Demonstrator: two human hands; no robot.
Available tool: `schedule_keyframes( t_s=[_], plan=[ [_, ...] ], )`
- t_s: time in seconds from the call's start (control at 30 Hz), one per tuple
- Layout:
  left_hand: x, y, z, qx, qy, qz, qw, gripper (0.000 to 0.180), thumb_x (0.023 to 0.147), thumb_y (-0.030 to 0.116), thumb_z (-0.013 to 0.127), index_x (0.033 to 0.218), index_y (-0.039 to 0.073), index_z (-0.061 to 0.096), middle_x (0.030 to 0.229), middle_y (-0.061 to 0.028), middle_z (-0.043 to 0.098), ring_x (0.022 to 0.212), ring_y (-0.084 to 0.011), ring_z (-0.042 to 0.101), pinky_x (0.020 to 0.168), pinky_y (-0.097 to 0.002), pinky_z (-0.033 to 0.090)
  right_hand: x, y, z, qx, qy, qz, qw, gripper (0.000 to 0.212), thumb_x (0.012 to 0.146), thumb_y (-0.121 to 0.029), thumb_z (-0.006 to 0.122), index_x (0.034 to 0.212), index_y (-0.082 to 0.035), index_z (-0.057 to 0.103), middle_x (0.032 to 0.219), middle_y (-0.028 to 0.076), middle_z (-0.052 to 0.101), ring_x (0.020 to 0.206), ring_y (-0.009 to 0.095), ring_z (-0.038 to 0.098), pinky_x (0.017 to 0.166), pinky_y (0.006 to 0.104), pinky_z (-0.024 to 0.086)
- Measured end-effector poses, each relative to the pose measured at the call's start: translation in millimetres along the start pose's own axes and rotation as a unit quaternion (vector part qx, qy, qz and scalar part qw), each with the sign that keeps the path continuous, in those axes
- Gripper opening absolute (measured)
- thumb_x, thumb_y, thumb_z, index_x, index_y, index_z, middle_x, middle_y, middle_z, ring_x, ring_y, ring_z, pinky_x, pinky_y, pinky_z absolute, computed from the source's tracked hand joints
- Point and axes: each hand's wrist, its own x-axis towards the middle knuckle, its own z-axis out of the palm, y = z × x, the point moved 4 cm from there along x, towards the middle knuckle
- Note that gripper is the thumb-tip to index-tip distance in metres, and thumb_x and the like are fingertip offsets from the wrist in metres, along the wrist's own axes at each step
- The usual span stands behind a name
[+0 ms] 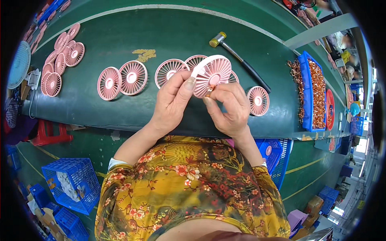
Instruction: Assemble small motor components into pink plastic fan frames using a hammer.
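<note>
My left hand (169,104) grips the left rim of a pink fan grille (220,67), which it holds tilted above the green workbench (136,111). My right hand (231,107) is closed, its thumb and forefinger pinching a small copper-coloured ring (209,92) at the lower edge of the grille's hub. Fingers partly cover the ring, so I cannot tell whether it sits on the hub. Behind the raised grille, more pink grilles lie on the bench, one of them (171,71) showing beside my left fingers. Another grille (258,101) lies to the right of my right hand.
A yellow-faced mallet (241,60) with a black grip lies beyond my right hand. At the right end, a blue tray (308,108) is full of copper-coloured rings, some spilled along its left side. Two grilles (133,78) overlap at left, and several more (60,64) pile up farther left.
</note>
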Motion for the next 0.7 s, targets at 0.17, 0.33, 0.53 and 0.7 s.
schedule_keyframes(
  t_s=[0.17, 0.33, 0.53, 0.7],
  plan=[
    [-2.2, -5.0, 6.4, -0.096, -0.008, -0.031, 0.995, 0.027, 0.1, 0.016, 0.048, 0.12, -0.003, 0.047, 0.098, -0.0069, 0.062, 0.086, -0.0083, 0.059, 0.077, -0.0239, 0.048, -1.8, -2.9, 2.4, -0.002, -0.019, 0.014, 1.0, 0.02, 0.07, 0.0, 0.076, 0.081, -0.004, 0.06, 0.079, 0.008, 0.061, 0.068, 0.023, 0.058, 0.058, 0.0324, 0.045],
    [-6.3, -9.7, 0.9, -0.047, 0.029, -0.03, 0.998, 0.026, 0.1, 0.012, 0.047, 0.122, -0.002, 0.041, 0.103, -0.0079, 0.06, 0.09, -0.0089, 0.059, 0.078, -0.0244, 0.05, -4.9, -4.0, 5.0, -0.032, -0.022, 0.015, 0.999, 0.02, 0.07, 0.0, 0.076, 0.081, -0.004, 0.06, 0.079, 0.008, 0.062, 0.068, 0.023, 0.058, 0.058, 0.0325, 0.045],
    [-8.3, -6.7, 1.9, -0.099, 0.03, -0.045, 0.994, 0.026, 0.099, 0.009, 0.047, 0.122, -0.001, 0.039, 0.11, -0.0099, 0.057, 0.097, -0.0107, 0.058, 0.084, -0.0267, 0.049, -2.8, -1.7, 6.5, -0.058, 0.015, 0.014, 0.998, 0.019, 0.068, -0.002, 0.076, 0.08, -0.006, 0.062, 0.078, 0.006, 0.06, 0.067, 0.023, 0.058, 0.056, 0.0324, 0.046],
    [-16.7, -3.7, 9.9, -0.136, 0.003, -0.05, 0.99, 0.029, 0.091, -0.003, 0.053, 0.115, 0.0, 0.038, 0.11, -0.0103, 0.056, 0.095, -0.0111, 0.059, 0.083, -0.0281, 0.049, 1.0, 2.5, 13.3, -0.064, 0.007, 0.026, 0.998, 0.015, 0.073, -0.005, 0.075, 0.08, -0.004, 0.061, 0.078, 0.008, 0.06, 0.067, 0.025, 0.058, 0.056, 0.0338, 0.045]
  ],
)
